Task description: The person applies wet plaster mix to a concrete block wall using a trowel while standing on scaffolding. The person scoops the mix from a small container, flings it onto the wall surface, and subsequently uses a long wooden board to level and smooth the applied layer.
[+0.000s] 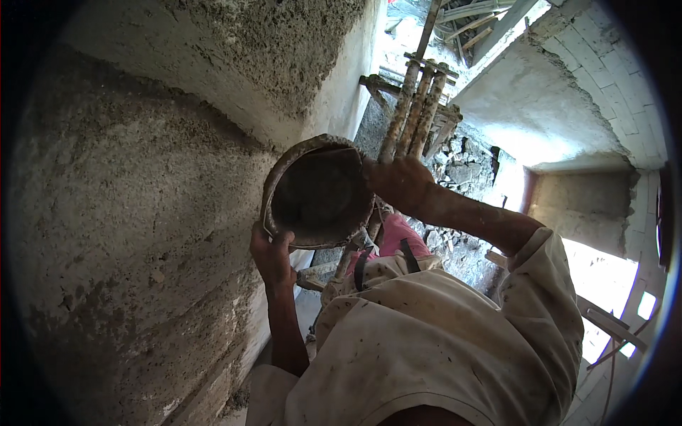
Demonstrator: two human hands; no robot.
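A round, dark basin (310, 146) with a mortar-crusted rim is tilted between my two hands, its mouth facing me. My left hand (271, 257) grips the lower left of the rim, with the thumb over the edge. At the upper right of the rim my right hand (400, 183) is closed on the basin. The inside is in deep shadow, so I cannot tell whether anything lies in it. Close to the left stands a rough, partly plastered wall (163, 184).
Bamboo poles (415, 106) run side by side beyond my right hand, above a rubble stone floor (460, 167). A pink cloth-like thing (401, 236) shows below the basin. At the right is a block wall (607, 85) with patchy plaster and a bright opening (604, 277).
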